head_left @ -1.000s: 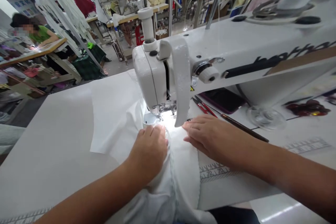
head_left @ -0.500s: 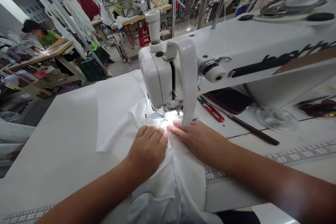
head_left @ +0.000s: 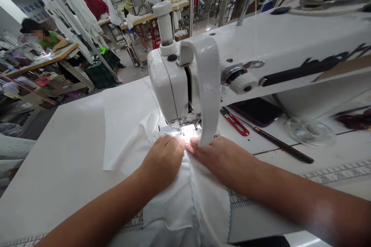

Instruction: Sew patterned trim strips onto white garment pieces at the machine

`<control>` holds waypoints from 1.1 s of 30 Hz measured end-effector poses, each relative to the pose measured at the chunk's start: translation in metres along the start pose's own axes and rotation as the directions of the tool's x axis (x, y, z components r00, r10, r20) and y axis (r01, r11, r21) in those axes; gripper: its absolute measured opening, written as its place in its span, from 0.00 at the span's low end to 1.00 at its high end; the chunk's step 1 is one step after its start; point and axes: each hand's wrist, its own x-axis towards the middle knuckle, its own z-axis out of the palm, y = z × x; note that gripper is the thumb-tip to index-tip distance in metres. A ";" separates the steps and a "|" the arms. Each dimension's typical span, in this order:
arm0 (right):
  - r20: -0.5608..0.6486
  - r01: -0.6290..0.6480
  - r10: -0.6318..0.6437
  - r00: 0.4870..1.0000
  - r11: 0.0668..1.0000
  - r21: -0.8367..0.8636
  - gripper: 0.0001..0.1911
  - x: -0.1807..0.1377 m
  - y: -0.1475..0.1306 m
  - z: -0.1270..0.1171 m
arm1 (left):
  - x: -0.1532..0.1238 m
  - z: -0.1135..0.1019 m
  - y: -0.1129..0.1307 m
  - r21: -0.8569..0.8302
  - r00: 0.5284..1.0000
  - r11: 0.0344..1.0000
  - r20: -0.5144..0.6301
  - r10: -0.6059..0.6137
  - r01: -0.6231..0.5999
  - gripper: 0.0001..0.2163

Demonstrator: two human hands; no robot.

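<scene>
A white sewing machine (head_left: 175,88) stands over white fabric (head_left: 208,200), its lamp lighting the needle area. My left hand (head_left: 164,160) is closed on the fabric just in front of the presser foot, fingers curled and pressed together. Close beside it my right hand (head_left: 214,156) pinches the fabric at the seam, its fingertips partly behind the machine's white curved guard (head_left: 210,92). The two hands nearly meet at the seam line, which runs down towards me. Under the fingers the fabric edges are hidden.
Right of the needle lie red thread snips (head_left: 236,121), a dark phone (head_left: 256,111), a brown-handled tool (head_left: 282,144) and a clear round dish (head_left: 310,132). A ruler strip (head_left: 342,171) crosses the white table (head_left: 72,150). A person in green (head_left: 53,40) works at a far table.
My view has shifted slightly, so the machine looks nearer. Both hands have come closer together at the seam, and the right fingers are more bent.
</scene>
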 end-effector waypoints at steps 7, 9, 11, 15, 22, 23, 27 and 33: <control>0.041 -0.002 0.003 0.999 1.000 -0.018 0.21 -0.003 0.003 0.003 | -0.004 0.005 0.001 0.002 1.000 1.000 -0.004 0.002 -0.002 0.10; 0.065 -0.041 0.039 0.997 0.999 0.024 0.18 -0.002 0.003 0.001 | -0.005 0.004 0.000 -0.022 1.000 1.000 -0.021 0.009 -0.009 0.12; 0.097 -0.088 0.080 0.992 0.993 0.082 0.14 0.000 0.001 -0.003 | -0.006 0.003 -0.002 -0.048 1.000 0.999 -0.020 0.017 -0.018 0.13; 0.141 -0.133 0.112 0.984 0.979 0.153 0.09 0.002 0.000 -0.011 | -0.006 0.004 -0.006 -0.082 0.999 0.996 -0.033 0.034 -0.037 0.12; 0.119 -0.134 0.114 0.986 0.975 0.176 0.08 0.003 0.003 -0.008 | 0.001 0.006 -0.011 -0.052 0.995 0.996 -0.079 0.066 -0.070 0.12; 0.123 -0.144 0.123 0.985 0.974 0.175 0.08 0.003 0.003 -0.008 | 0.001 0.007 -0.012 -0.047 0.994 0.996 -0.080 0.070 -0.074 0.11; 0.131 -0.150 0.130 0.983 0.976 0.159 0.09 0.004 0.005 -0.008 | 0.001 0.007 -0.013 -0.034 0.995 0.997 -0.072 0.069 -0.072 0.10; 0.120 -0.102 0.092 0.988 0.992 0.080 0.12 0.002 0.010 0.001 | 0.000 0.002 -0.010 -0.024 1.000 1.000 0.010 0.002 -0.002 0.11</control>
